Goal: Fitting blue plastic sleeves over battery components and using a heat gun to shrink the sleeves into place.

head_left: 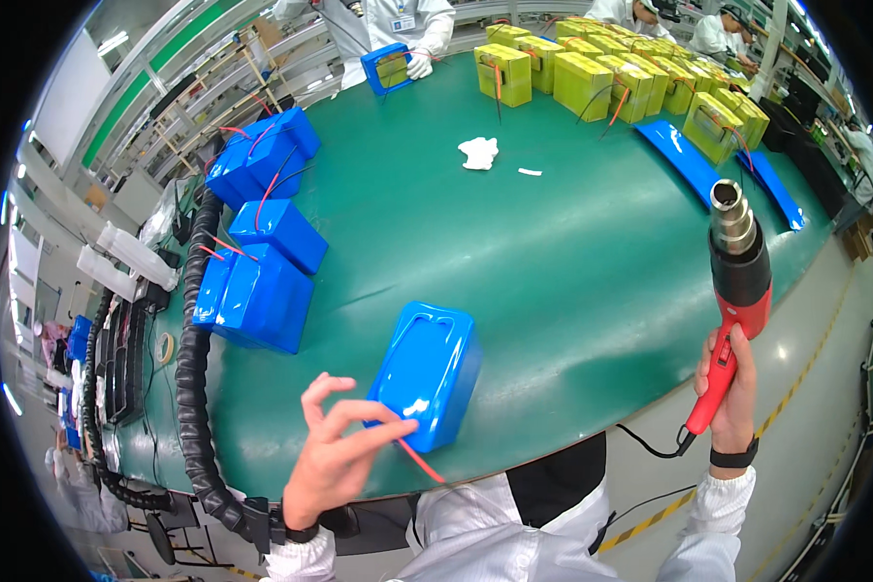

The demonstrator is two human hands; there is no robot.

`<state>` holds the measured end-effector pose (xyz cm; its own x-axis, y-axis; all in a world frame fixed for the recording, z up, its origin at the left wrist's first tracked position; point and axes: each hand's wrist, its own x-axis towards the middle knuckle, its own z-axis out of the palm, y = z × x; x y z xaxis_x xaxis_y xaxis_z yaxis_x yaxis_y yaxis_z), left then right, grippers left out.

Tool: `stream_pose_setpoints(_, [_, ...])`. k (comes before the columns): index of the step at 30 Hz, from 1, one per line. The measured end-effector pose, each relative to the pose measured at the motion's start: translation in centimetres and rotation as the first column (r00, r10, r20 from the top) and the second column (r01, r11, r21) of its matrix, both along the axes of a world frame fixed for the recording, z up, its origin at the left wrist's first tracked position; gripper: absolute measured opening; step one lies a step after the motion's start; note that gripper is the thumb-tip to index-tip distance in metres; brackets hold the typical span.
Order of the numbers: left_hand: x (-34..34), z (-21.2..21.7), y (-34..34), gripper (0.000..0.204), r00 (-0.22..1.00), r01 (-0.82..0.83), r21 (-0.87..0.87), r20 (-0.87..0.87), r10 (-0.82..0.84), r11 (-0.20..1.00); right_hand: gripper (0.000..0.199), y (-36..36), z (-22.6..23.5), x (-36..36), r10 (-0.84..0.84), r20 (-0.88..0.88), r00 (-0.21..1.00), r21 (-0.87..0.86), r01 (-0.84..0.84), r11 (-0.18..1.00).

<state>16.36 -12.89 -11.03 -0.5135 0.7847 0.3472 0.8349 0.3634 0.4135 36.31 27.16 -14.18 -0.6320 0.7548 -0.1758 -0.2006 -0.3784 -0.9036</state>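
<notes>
A battery pack in glossy blue wrap lies on the green table at its near edge. A red wire sticks out from its near end. My left hand has its fingers spread, with a fingertip touching the pack's near left corner. Off to the right, my right hand is wrapped round the handle of a red and black heat gun. The heat gun's metal nozzle points up and away from me, well apart from the pack.
Several finished-looking blue packs stand at left beside a ribbed black hose. Yellow packs fill the far right, near flat blue sleeves. A crumpled white scrap lies mid-table. Across the table, a person's gloved hand is by another pack.
</notes>
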Motion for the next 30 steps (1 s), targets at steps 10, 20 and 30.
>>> stream_pose_setpoints(10, [-6.3, 1.7, 2.8, 0.02, 0.948, -0.098, 0.353, 0.318, -0.021, 0.931, 0.033, -1.4, 1.9, -0.7, 0.013, 0.168, 0.986, 0.452, -0.089, 0.888])
stream_pose_setpoints(20, [-12.3, 2.6, 8.0, 0.019, 0.896, 0.374, 0.055, 0.237, -0.376, 0.926, 0.036, -2.9, 3.9, -0.2, -0.019, 0.22, 0.975, 0.53, -0.104, 0.842])
stream_pose_setpoints(30, [-12.7, 0.9, 8.0, 0.01, 0.888, 0.459, 0.098, -0.074, -0.454, 0.883, 0.025, -2.7, 7.5, 1.7, -0.329, 0.241, 0.913, 0.77, 0.026, 0.638])
